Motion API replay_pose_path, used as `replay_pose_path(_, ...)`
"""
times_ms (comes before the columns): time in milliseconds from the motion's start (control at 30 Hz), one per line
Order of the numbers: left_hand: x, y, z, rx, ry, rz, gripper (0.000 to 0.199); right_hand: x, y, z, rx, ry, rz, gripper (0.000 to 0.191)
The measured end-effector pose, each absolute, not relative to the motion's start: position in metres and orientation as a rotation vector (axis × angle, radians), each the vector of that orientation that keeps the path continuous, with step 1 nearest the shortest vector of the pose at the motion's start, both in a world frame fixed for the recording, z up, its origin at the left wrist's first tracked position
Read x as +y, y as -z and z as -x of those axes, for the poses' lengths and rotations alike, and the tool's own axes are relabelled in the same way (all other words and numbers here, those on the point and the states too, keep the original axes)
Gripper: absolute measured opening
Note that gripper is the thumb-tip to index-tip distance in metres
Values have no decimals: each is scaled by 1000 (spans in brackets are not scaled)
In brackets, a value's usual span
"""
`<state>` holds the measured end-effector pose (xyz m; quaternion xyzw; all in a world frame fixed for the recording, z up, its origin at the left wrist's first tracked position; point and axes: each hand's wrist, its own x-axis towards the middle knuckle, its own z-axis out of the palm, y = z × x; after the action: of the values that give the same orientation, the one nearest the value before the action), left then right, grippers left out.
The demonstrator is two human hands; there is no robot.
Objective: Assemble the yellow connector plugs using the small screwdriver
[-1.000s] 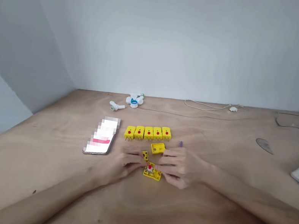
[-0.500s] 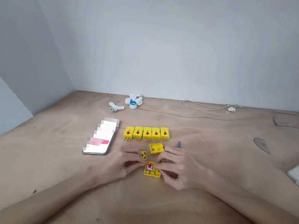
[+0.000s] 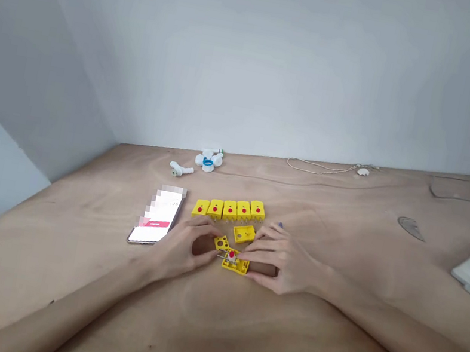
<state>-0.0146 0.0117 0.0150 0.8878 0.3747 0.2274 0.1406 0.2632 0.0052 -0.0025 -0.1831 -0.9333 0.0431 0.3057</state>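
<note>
Open block, yellow, red part on top, sits between both hands on the plywood table, well back from the near edge. Right hand: fingers curled, pinching the block's right side. Left hand: fingers at its left end, pinch unclear. Yellow plate just left of it, against the left fingers. Yellow cover just above. Row of five connectors beyond, tight. Phone near left hand.

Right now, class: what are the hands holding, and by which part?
The left hand and right hand appear to hold the open yellow connector housing by its side edges; exact finger contact is unclear.
</note>
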Motion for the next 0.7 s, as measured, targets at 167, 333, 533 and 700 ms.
replay_pose_path(167,13,-16,13,1082,-690,-2506,24,5,2,-263,-2436,-166,513,34)
replay_pose_path(333,14,-20,16,1067,-744,-2497,23,7,1,-265,-2415,-250,539,28)
replay_pose_path(533,5,-28,14,971,-840,-2397,24,6,-2,-268,-2351,-340,639,19)
replay_pose_path(700,-3,-25,1,866,-777,-2376,21,3,-3,-267,-2325,-409,792,25)
